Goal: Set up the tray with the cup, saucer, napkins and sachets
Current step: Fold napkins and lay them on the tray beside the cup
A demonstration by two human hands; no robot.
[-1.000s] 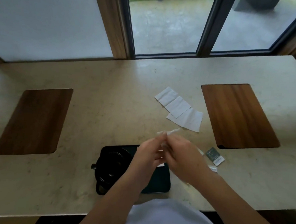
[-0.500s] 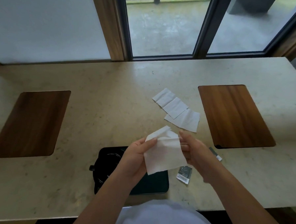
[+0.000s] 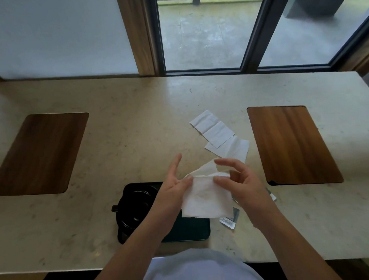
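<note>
On the pale worktop (image 3: 136, 142) sits the black tray (image 3: 190, 231), with the dark cup (image 3: 135, 206) at its left end. Above the tray's right half, the left hand (image 3: 173, 189) and right hand (image 3: 239, 186) each pinch the napkin (image 3: 206, 198) at its top edge. Best to fold it squarely, edges matched, before laying it flat on the tray. More napkins (image 3: 219, 136) lie beyond the hands; a sachet (image 3: 229, 220) lies just right of the tray.

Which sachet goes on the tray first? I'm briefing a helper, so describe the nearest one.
Find the black tray at the counter's near edge. Just right of it lies a grey sachet with a white printed end, partly under the held napkin.
</note>
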